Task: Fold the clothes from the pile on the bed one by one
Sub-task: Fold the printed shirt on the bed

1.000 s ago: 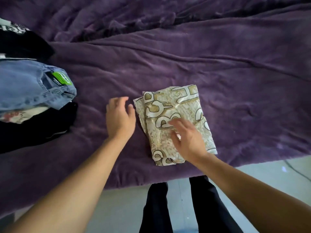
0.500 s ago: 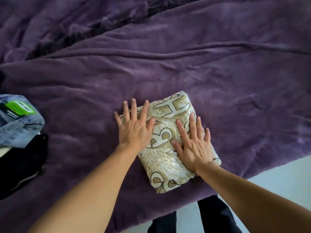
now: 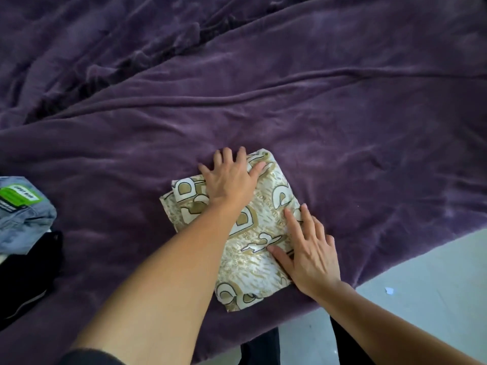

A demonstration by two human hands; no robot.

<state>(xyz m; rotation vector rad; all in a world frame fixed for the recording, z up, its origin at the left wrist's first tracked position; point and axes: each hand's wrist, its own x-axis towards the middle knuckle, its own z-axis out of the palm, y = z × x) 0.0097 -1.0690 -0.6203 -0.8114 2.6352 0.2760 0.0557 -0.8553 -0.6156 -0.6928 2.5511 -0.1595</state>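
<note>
As left hand (image 3: 229, 180), right hand (image 3: 313, 256) press cloth (image 3: 246, 264), jeans (image 3: 26, 222) well apart

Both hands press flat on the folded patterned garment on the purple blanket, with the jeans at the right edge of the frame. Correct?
Not quite. The head view shows the jeans at the left edge, not the right. The rest holds: the left hand and right hand press flat on the folded patterned garment on the purple blanket.
</note>
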